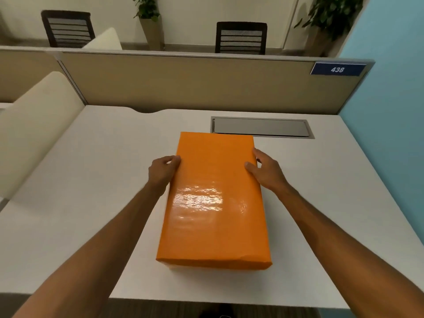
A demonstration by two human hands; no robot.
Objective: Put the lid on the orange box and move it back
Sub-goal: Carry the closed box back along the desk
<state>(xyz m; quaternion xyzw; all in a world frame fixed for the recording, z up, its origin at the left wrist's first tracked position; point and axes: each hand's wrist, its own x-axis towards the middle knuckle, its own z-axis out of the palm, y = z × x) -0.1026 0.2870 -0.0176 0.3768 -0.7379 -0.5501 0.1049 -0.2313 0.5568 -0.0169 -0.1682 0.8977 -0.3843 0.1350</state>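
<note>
The orange box (213,216) stands lengthwise in the middle of the white desk (91,180), its glossy orange lid covering the whole top. A thin pale strip of the box body shows under the lid's near left corner. My left hand (161,172) grips the box's left side near the far end, fingers curled on the edge. On the right side, my right hand (266,172) holds the box at the same height, thumb on top of the lid.
A grey cable hatch (261,127) is set into the desk just behind the box. A beige partition (183,83) with a blue 438 sign (337,69) closes the desk's far edge. A blue wall (390,111) stands at the right, a cream chair back (34,125) at the left.
</note>
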